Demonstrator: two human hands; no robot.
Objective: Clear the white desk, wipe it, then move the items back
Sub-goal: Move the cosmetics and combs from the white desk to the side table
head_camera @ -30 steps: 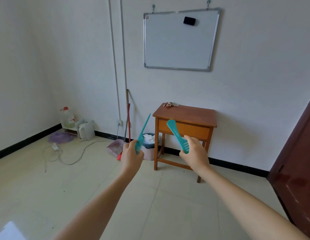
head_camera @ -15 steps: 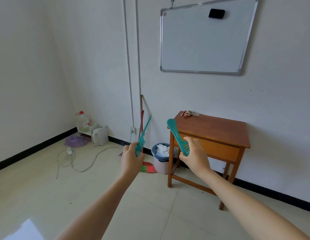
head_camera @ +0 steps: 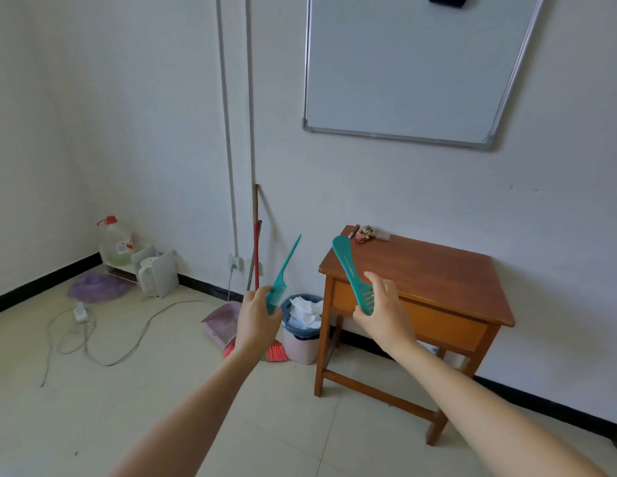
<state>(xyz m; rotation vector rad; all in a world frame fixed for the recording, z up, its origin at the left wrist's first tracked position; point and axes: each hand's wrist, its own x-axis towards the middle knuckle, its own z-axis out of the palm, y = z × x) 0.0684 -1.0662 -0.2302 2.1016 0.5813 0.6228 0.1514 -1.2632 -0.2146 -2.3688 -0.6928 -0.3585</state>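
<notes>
My left hand (head_camera: 257,318) grips a teal tail comb (head_camera: 283,275) by its toothed end, its thin pointed tail slanting up and to the right. My right hand (head_camera: 384,316) holds a teal wide-tooth comb (head_camera: 352,273) by the teeth, handle pointing up-left. Both hands are stretched out in front of me, above the floor. Ahead to the right stands a small brown wooden table (head_camera: 438,270) against the wall, with a few small items (head_camera: 367,233) at its back left corner. No white desk is in view.
A bin (head_camera: 302,330) full of paper sits left of the table, with a broom (head_camera: 256,256) and dustpan (head_camera: 222,320) beside it. Cables (head_camera: 93,335) trail over the tiled floor. A water jug (head_camera: 112,241) stands in the corner, and a whiteboard (head_camera: 410,67) hangs above.
The view has moved closer to the brown table and the wall, and shifted left. Both hands still hold their combs the same way.
</notes>
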